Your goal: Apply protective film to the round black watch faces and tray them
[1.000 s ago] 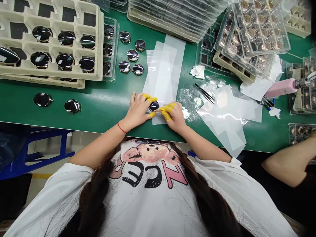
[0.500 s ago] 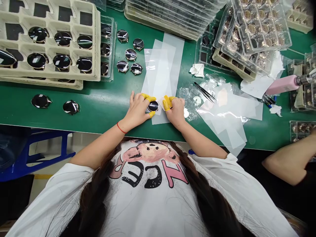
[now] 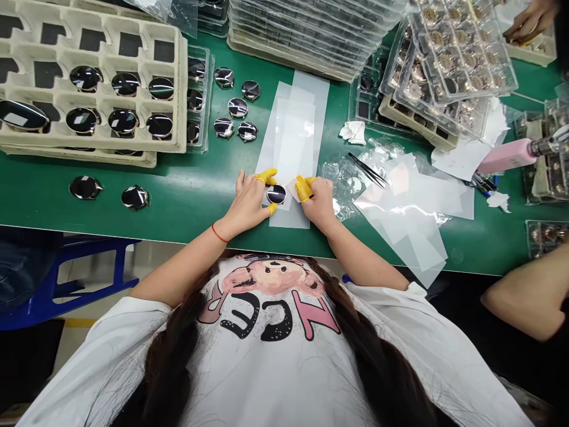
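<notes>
My left hand [image 3: 249,200] pinches a round black watch case [image 3: 276,193] between thumb and forefinger, both in yellow finger cots, low over the green table [image 3: 186,190]. My right hand [image 3: 316,198], also in yellow cots, is closed just right of the case on the edge of a thin clear film piece [image 3: 292,188]. Under both hands lie long translucent film strips [image 3: 293,136] running away from me.
Beige trays [image 3: 95,89] of black watch cases stand at the far left, with loose cases [image 3: 235,110] beside them and two [image 3: 109,193] near the front edge. Tweezers [image 3: 368,170], loose films [image 3: 413,207], clear trays [image 3: 457,53] and a pink tool [image 3: 509,155] lie right. Another person's arm [image 3: 528,293] rests at the right.
My right hand's fingers have pulled back from the watch case to its right side, lifting a film edge. The left hand keeps hold of the case.
</notes>
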Demonstrator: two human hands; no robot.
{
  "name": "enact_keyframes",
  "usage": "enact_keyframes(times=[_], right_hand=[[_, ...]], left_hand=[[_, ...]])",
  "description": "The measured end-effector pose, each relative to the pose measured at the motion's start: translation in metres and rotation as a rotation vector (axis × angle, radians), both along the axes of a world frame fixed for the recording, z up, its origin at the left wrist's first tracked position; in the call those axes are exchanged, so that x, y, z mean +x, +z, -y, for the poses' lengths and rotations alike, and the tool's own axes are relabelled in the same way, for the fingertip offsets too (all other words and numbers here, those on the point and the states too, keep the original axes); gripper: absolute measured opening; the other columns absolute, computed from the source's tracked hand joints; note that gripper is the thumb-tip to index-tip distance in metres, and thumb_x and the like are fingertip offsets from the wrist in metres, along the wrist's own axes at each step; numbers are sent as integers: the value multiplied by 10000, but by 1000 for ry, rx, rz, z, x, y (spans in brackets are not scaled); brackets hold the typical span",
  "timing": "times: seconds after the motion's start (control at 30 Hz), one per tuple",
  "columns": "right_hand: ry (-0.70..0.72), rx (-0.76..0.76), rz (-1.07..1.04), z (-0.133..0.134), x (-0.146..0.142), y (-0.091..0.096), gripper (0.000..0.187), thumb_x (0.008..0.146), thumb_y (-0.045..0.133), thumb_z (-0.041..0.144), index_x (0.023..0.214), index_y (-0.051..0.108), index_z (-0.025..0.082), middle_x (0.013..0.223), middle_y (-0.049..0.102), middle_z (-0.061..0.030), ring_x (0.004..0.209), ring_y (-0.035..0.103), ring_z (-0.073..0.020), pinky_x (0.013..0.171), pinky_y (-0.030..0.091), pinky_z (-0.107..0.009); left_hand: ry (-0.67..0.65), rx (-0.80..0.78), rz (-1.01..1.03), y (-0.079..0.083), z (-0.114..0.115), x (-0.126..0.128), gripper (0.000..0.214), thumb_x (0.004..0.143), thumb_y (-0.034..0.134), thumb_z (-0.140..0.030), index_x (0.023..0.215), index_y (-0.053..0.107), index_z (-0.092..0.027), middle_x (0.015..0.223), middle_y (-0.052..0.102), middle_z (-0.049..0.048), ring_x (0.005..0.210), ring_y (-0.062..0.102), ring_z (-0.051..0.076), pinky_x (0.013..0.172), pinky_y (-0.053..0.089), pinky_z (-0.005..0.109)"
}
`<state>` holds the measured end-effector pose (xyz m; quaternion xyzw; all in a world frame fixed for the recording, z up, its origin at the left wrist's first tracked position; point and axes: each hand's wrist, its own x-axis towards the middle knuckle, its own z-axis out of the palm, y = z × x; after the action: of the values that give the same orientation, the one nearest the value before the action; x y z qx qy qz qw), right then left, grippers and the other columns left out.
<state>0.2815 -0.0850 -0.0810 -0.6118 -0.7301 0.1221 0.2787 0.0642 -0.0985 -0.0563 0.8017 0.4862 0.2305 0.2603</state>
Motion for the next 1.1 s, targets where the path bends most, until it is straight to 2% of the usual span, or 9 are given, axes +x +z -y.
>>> enact_keyframes(times=[0.17,0.27,0.33,0.47,0.57,0.63,0.83,0.97,1.1], right_hand=[[7,-22,-82,3,7,5,400,956,416,556,735,490,231,730,604,-37,759,548,-204,825,422,-412],[0,19,-133,7,9,10,463,936,417,625,742,552,227,686,607,-37,718,547,-202,788,418,-408],[11,46,-178,9,12,11,474,918,447,644,742,572,222,673,613,-41,694,538,-204,780,408,-419],[23,51,-224,8,14,8,454,897,507,626,734,601,213,671,631,-46,668,538,-200,786,406,-435],[9,28,-221,7,13,7,460,888,507,634,733,610,213,670,635,-46,673,548,-202,804,416,-446],[-2,20,-226,8,12,7,467,881,500,645,731,605,216,682,644,-48,678,548,-204,815,420,-455],[-35,-9,-251,7,11,11,461,862,498,653,702,567,227,669,621,-45,690,529,-212,835,434,-477],[-51,-4,-245,6,10,12,455,853,510,636,646,510,231,647,592,-39,679,504,-205,836,436,-474],[-58,-3,-236,7,9,10,440,855,516,615,647,495,228,644,579,-30,679,499,-198,836,430,-458]], left_hand=[[-47,206,78,0,6,2,761,861,583,-198,1492,159,-229,1270,614,76,1224,555,252,1260,152,600],[-51,242,119,13,1,-18,793,870,575,-226,1517,118,-254,1265,606,70,1222,571,246,1263,163,598],[10,241,117,25,-11,-51,807,849,594,-231,1520,145,-260,1269,599,75,1244,565,251,1257,222,567],[267,225,78,47,-43,-151,889,772,705,-262,1515,218,-236,1319,553,115,1242,570,293,1140,422,515],[419,198,64,54,-72,-215,944,705,802,-313,1487,277,-238,1318,557,116,1221,580,291,1122,441,534],[465,163,50,56,-93,-238,963,706,813,-314,1490,262,-225,1285,581,82,1188,579,227,1126,443,515],[366,113,-19,65,-169,-249,782,761,791,-269,1389,343,-142,1373,527,14,1202,464,66,1223,341,419],[377,94,-29,65,-221,-247,759,780,764,-146,1360,276,-99,1277,583,-55,1063,421,-24,1194,354,317],[317,190,-29,77,-230,-236,520,863,744,-222,1251,421,-98,1093,642,-106,913,464,-21,1056,482,257]])
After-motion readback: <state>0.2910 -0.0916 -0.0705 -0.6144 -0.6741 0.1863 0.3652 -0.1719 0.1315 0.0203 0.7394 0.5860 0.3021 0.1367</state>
